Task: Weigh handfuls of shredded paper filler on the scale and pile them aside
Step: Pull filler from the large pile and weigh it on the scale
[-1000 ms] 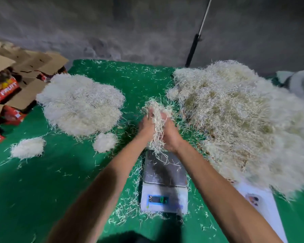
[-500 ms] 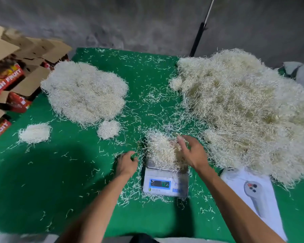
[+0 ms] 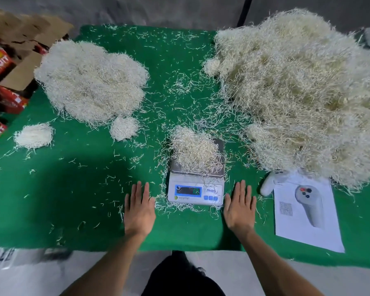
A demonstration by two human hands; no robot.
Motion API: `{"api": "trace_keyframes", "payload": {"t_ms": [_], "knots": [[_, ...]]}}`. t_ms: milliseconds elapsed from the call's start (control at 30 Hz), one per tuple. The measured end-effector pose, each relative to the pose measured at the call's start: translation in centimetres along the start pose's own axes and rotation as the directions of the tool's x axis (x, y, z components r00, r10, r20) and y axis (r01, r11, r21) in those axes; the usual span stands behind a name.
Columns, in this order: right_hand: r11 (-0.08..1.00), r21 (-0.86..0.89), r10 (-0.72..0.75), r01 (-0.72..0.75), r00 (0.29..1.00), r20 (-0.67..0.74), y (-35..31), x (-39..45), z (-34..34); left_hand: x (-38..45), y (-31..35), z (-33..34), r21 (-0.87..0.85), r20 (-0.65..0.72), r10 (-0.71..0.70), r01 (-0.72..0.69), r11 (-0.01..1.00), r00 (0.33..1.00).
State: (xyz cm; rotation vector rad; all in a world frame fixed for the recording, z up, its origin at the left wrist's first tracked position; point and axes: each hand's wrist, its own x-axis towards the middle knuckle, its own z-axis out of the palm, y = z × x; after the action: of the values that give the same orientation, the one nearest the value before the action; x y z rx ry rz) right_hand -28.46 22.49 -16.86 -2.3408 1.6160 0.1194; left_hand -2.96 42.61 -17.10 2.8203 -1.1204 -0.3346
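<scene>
A: Status on the hands?

B: Left hand [image 3: 139,210] is lying flat on the green desk [image 3: 73,199], fingers straight, holding nothing. Right hand [image 3: 240,208] is doing the same on the other side. The scale [image 3: 195,189] is sitting between them, just beside each, neither hand touching it.

A: Where's the filler?

B: A handful of shredded paper [image 3: 193,149] is sitting on the scale's metal platform, a few strands hanging over the edges. Display is glowing, but the digits are too blurred to read.

A: Piles?

B: Big source heap [image 3: 303,90] is taking up the right side of the desk, its near edge close to the scale. Weighed pile [image 3: 90,80] is lying at far left, well apart from the scale. A small clump [image 3: 124,128] is sitting just beside that pile's near edge, and another small clump [image 3: 33,135] is lying further left. Loose strands are lying all over the cloth, thickest round the scale.

A: Anything else?

B: A printed sheet [image 3: 308,218] is lying right of the right hand, a white controller [image 3: 272,182] resting at its far corner, partly under the heap. Cardboard boxes [image 3: 9,67] are stacking up off the desk's left edge.
</scene>
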Motion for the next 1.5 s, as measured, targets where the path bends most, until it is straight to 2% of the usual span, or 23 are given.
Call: {"api": "trace_keyframes", "payload": {"t_ms": [200, 333, 1033, 1167, 1233, 1300, 1333, 1367, 1433, 1500], "knots": [[1.000, 0.005, -0.008, 0.009, 0.989, -0.145, 0.7, -0.2, 2.0, -0.1, 0.0, 1.1, -0.029, -0.097, 0.003, -0.006, 1.000, 0.995], [0.999, 0.032, -0.007, 0.014, 0.979, -0.203, 0.8, -0.2, 2.5, -0.2, 0.3, 1.1, -0.044, -0.112, -0.026, 0.021, 0.999, 0.993], [0.999, 0.027, -0.016, 0.023, 0.972, -0.232, 0.6, -0.6, 1.7, -0.5, 0.2, 1.3, -0.018, -0.139, 0.006, -0.009, 1.000, 0.990], [0.999, 0.020, -0.027, 0.033, 0.971, -0.238, 0.7, 0.2, -0.2, 0.6, 0.9, -0.1, -0.025, -0.060, -0.025, 0.023, 0.999, 0.998], [0.999, 0.011, -0.032, 0.035, 0.971, -0.235, 0.3, 2.3, -2.5, 2.6, 1.9, -1.7, -0.047, -0.116, -0.018, 0.013, 0.999, 0.993], [0.985, 0.159, -0.018, 0.062, 0.964, -0.265, -1.2, 4.6, -6.1, 5.2, 4.0, -4.2, -0.165, -0.173, -0.021, -0.007, 0.986, 0.985], [0.957, 0.261, -0.035, 0.126, 0.944, -0.328, -2.4, 5.6, -8.0, 6.6, 5.4, -5.8, -0.282, -0.198, -0.032, -0.026, 0.959, 0.980], [0.915, 0.341, -0.066, 0.215, 0.915, -0.399, -4.0, 6.4, -9.7, 7.9, 6.9, -7.4, -0.431, -0.198, -0.046, -0.045, 0.901, 0.979], [0.831, 0.391, -0.179, 0.395, 0.856, -0.485, -7.6, 7.3, -12.7, 10.0, 9.7, -10.6, -0.655, -0.170, -0.029, -0.090, 0.750, 0.985], [0.768, 0.364, -0.356, 0.527, 0.824, -0.441, -10.9, 7.8, -14.5, 11.7, 11.8, -13.1, -0.749, -0.108, 0.065, -0.124, 0.650, 0.992]]}}
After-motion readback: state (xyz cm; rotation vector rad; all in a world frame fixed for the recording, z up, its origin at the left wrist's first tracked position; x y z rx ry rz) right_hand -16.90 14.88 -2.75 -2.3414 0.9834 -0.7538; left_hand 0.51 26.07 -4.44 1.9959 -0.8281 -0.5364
